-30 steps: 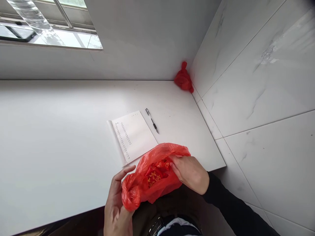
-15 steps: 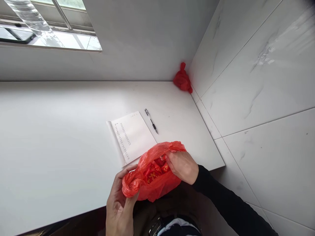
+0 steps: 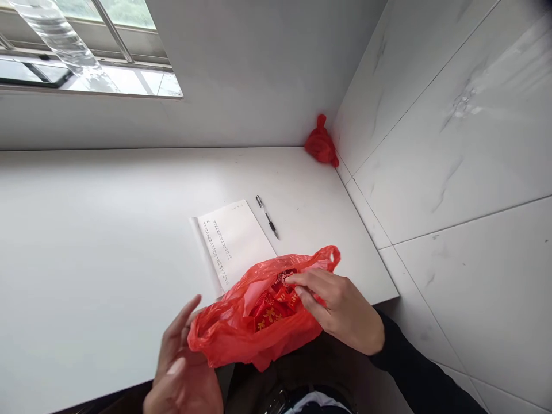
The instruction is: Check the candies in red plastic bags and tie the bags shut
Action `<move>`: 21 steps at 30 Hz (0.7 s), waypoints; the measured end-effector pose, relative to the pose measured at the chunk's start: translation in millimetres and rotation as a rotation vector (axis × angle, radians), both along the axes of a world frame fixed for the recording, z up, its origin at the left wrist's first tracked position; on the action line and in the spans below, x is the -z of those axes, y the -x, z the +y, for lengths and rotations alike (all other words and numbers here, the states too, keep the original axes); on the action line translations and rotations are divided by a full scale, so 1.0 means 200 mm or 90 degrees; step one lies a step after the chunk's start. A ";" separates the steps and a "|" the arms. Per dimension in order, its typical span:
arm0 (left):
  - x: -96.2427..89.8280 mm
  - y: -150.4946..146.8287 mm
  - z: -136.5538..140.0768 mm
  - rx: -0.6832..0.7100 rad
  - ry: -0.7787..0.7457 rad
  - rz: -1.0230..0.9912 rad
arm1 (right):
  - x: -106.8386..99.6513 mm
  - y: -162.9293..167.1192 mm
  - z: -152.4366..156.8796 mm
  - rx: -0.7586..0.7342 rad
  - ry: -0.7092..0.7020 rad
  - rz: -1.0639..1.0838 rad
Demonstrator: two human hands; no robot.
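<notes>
A thin red plastic bag point(image 3: 276, 345) lies at the table's front edge with its mouth spread wide. Inside are several shiny red packets point(image 3: 269, 310) with gold print. My left hand point(image 3: 185, 362) is beside the bag's left end, thumb and fingers spread, with the bag's gathered edge against the fingers. Over the right side of the mouth is my right hand point(image 3: 340, 305). Its index finger and thumb are stretched out, slightly apart, at a dark red packet point(image 3: 282, 279) with a pale round print. The bag's right handle loop point(image 3: 334, 256) stands up behind that hand.
An open notebook point(image 3: 237, 241) with written columns lies behind the bag on the white table point(image 3: 107, 247). Right of it is a black-and-clear pen point(image 3: 267, 217). A knotted red bag point(image 3: 320, 144) sits in the far corner, by the marbled wall point(image 3: 466, 172). A window is at upper left.
My left hand has loosened from the bag's edge and moved left and down, fingers spread. My right hand has come off the rim, moving right and down. The bag's mouth is wider.
</notes>
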State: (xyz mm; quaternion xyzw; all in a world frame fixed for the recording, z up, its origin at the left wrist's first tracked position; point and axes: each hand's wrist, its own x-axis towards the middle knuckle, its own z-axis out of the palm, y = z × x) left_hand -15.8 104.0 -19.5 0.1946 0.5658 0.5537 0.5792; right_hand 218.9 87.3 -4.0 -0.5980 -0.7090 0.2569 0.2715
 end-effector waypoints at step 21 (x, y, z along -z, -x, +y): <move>-0.12 -0.05 -0.13 0.247 -0.292 0.613 | -0.02 -0.14 0.00 0.327 0.072 -0.013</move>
